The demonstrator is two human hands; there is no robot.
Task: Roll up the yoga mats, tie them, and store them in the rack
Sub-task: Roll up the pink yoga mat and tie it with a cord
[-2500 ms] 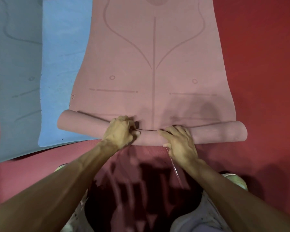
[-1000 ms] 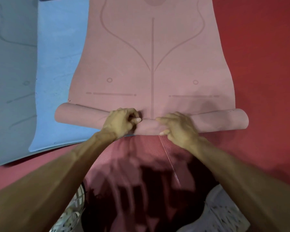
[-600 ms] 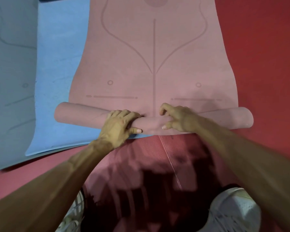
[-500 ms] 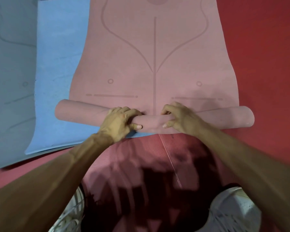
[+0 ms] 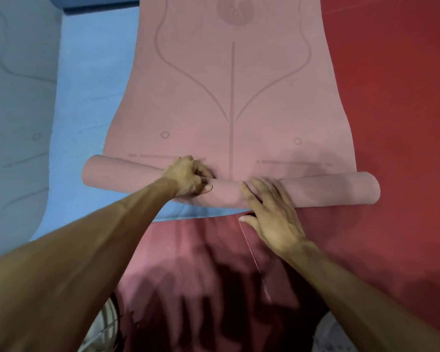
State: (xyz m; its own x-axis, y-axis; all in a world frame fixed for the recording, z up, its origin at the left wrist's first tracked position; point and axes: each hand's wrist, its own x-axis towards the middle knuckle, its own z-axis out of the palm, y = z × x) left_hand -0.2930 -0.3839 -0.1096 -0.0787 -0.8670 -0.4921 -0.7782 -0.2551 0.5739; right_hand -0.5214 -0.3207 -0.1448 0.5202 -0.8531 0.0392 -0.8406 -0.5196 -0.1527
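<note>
Matting is covering nearly everything I am watching from my end. The pink yoga mat (image 5: 231,97) is lying flat on the red floor (image 5: 396,110) and stretching away from the person. Its printed centre line and curved guide marks are facing up. Its near end is wound into a roll (image 5: 323,190) that is lying crosswise in the lower middle of the view. The roll's left end is reaching past the flat mat's edge and sitting on a blue mat (image 5: 92,102), while its right end is resting on the red floor.

The left hand (image 5: 188,177) is gripping the roll just left of the centre line, with fingers curled over the top and the thumb pressing on the near side. The right hand (image 5: 272,217) is lying opened out, fingers straight and spread. Its fingertips are resting on the roll just right of centre, and the palm and thumb are sitting off the near edge. The two hands are close together but not touching.

A grey-blue mat (image 5: 15,110) is lying beside the blue one along the left edge. A thin pale line (image 5: 252,252) is running from under the right hand toward the camera, and I am not able to tell whether it is a string or a seam. A blurred white shoe (image 5: 102,326) is showing at the bottom left.
</note>
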